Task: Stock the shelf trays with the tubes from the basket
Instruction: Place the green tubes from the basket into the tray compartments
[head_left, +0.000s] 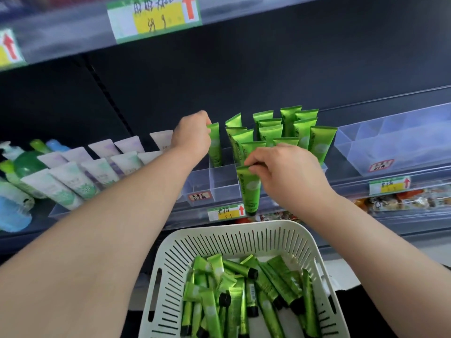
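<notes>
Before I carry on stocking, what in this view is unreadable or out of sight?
Head view:
- Yellow handwritten price tag, upper shelf: motion-blurred, unreadable.
- Left hand fingertips: hidden behind its knuckles where it holds the upright green plastic tube.
- White slatted plastic basket: near end cut off by bottom edge.
- Red-bordered label on clear plastic tray: too small to read.

A shop: price labels (153, 17) front shelves of stocked tubes (288, 132).

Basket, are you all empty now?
No, the white basket has a heap of green tubes lying jumbled inside it.
</notes>
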Available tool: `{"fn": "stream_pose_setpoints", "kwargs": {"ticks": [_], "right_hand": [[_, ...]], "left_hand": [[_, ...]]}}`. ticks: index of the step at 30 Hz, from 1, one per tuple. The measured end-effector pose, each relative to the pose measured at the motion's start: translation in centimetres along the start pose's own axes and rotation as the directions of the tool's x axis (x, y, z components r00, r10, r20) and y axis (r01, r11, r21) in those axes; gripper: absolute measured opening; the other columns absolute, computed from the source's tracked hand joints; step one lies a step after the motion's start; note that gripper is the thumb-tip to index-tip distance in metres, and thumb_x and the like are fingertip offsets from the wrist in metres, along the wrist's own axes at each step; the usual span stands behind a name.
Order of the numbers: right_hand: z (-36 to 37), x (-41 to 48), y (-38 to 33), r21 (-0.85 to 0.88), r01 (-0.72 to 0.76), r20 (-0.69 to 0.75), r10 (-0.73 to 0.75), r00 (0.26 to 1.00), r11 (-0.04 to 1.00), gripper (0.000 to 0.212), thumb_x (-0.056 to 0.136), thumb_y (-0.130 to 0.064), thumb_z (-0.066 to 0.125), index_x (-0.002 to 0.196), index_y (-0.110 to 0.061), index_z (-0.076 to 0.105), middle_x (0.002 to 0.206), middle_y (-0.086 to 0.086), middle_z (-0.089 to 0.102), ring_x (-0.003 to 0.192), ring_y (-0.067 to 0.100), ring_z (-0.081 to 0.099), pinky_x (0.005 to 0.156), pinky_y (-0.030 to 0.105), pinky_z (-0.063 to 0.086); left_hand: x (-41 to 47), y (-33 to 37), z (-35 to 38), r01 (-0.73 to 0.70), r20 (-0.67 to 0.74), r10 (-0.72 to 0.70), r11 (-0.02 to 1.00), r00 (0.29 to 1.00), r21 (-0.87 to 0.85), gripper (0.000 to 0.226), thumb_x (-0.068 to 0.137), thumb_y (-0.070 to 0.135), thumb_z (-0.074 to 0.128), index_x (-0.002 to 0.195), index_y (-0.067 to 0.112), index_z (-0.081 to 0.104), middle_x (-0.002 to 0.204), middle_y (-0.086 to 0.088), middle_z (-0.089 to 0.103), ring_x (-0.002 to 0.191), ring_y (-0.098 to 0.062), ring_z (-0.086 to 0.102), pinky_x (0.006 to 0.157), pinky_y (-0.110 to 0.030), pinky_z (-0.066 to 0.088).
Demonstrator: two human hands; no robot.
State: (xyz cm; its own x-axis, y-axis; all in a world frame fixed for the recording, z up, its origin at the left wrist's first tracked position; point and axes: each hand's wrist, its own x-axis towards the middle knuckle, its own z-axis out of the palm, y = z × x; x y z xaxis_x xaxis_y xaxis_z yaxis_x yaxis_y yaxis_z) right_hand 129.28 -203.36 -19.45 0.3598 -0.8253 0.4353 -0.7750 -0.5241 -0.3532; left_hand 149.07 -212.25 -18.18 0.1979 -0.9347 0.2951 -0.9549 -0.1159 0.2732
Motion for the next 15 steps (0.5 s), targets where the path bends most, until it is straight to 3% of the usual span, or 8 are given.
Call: {"fn": "stream_pose_setpoints", "kwargs": {"ticks": [5,10,15], "right_hand": [[-0.7,1.6,-1.2,0.024,0.005,-0.032,-0.004,0.999,1.000,0.016,0.093,-0.024,0.057,0.102,-0.027,0.071,0.082,-0.006,0.069,0.079,0.019,0.060,0.062,0.027,0.041],[-0.9,5.0,-3.3,0.006,0.022,-0.110,-0.021,0.994,1.000,0.018,0.093,-0.023,0.054,0.104,-0.026,0.068,0.088,-0.001,0.070,0.087,0.023,0.061,0.071,0.036,0.051],[1.4,8.8,-4.1,-0.044,0.028,-0.137,-0.034,0.990,0.999,0.018,0.087,-0.013,0.058,0.101,-0.020,0.067,0.100,0.001,0.063,0.090,0.026,0.059,0.071,0.037,0.049]], "left_hand": [[-0.8,-1.0,-1.4,-0.086,-0.073,0.082,0.995,0.994,-0.050,0.036,0.094,0.006,0.055,0.128,0.018,0.055,0.124,-0.006,0.060,0.114,-0.025,0.056,0.086,-0.035,0.045],[-4.7,-2.6,-3.6,-0.189,-0.215,0.140,0.956,0.967,-0.224,0.025,0.092,0.004,0.053,0.107,0.017,0.068,0.122,0.000,0.061,0.108,-0.022,0.058,0.090,-0.038,0.049],[-7.9,-3.6,-3.9,-0.147,-0.043,0.141,0.967,0.989,-0.208,0.022,0.093,0.011,0.056,0.108,0.021,0.069,0.119,0.004,0.063,0.106,-0.019,0.058,0.090,-0.040,0.049]]}}
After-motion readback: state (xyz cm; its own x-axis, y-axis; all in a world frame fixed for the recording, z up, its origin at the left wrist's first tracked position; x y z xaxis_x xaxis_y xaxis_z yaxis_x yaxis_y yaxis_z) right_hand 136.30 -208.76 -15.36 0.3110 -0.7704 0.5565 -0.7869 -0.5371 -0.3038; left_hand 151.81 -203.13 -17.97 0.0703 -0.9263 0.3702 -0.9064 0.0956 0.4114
